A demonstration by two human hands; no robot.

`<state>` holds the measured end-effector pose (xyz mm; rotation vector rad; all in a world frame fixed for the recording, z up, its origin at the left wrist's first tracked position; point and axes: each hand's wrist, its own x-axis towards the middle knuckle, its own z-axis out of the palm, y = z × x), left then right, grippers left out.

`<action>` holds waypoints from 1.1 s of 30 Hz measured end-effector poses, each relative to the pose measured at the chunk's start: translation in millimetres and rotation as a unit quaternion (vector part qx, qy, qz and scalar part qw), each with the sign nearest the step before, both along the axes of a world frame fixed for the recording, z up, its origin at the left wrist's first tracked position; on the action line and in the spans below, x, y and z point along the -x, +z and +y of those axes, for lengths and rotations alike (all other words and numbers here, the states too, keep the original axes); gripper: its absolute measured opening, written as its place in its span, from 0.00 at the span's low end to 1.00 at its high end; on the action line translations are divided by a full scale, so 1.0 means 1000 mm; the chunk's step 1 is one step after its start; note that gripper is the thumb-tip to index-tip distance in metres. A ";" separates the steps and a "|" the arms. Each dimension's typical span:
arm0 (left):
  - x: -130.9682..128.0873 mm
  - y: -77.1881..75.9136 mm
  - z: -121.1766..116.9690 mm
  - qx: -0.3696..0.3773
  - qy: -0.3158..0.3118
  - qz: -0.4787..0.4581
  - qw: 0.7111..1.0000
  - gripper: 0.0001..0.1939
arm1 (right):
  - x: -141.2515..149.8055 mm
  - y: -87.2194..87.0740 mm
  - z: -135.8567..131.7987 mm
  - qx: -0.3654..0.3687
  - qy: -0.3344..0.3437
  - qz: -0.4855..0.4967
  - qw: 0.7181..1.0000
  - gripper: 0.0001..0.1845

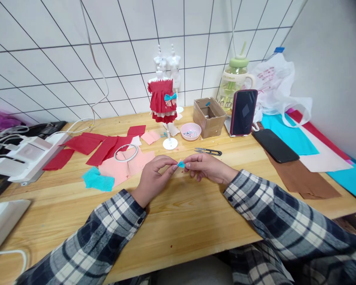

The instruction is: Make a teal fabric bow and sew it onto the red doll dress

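Observation:
My left hand [154, 174] and my right hand [206, 167] meet over the middle of the wooden table [178, 221], both pinching a tiny turquoise fabric bow [181, 164] between their fingertips. The bow is held just above the tabletop. Behind it stands a small white mannequin [166, 114] wearing a red pleated paper dress with a turquoise bow on it. Black thread snips [208, 151] lie just beyond my right hand.
Red, pink and turquoise fabric pieces [106, 154] and a white ring lie at left. A pink bead bowl [190, 131], a cardboard box [209, 116], an upright phone [243, 112], a flat phone [275, 145], a green bottle, a plastic bag and coloured sheets [311, 154] fill the right. White devices sit at far left.

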<state>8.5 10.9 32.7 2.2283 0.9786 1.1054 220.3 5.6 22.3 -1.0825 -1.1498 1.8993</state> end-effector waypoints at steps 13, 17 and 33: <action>-0.001 -0.001 0.002 -0.069 -0.022 0.042 0.997 0.06 | 0.002 -0.001 0.000 -0.006 0.009 0.007 1.000 0.18; -0.001 -0.001 0.002 -0.086 -0.024 0.050 0.995 0.06 | 0.002 -0.001 0.000 -0.019 0.006 -0.003 1.000 0.19; 0.005 -0.001 0.003 -0.244 -0.074 0.129 0.958 0.09 | -0.004 0.004 0.001 -0.032 0.034 -0.019 0.999 0.19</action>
